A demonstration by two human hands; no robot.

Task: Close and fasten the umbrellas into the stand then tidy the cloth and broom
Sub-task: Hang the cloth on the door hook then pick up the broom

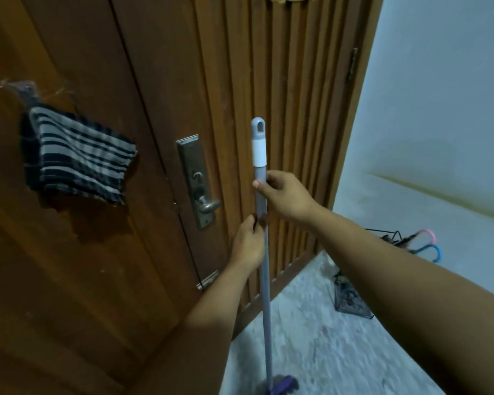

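1. Broom (264, 280) stands close to upright on the floor (325, 352), grey pole running up between both hands; purple head (280, 386) at the bottom edge, only partly in view.
2. Left hand (248, 243) grips the pole low, fingers (253, 223) curled round it from the left side.
3. Right hand (285, 195) grips the pole just above the left, thumb (258, 184) across the front, fingers wrapped behind. Both hands clamped on the broom.
4. White sleeve and grey hanging cap (258, 132) top the pole, above the right hand's fingers.
5. Door handle and lock plate (197, 181) sit left of the fingers, near but apart from the pole.
6. Wooden door (83, 280) fills the left; slatted wooden panel (297, 81) directly behind the pole.
7. Striped cloth (74, 155), dark and grey, hangs on the door well left of and above the left hand, from a hook (26, 89) that is too blurred to make out.
8. Black wire stand (351, 303) on the floor right of the fingers, past the right forearm, by the pale wall (439, 109).
9. Umbrella handles stick up from the stand, one pink (428, 235), one blue (434, 252); canopies mostly hidden, fastening cannot be told.
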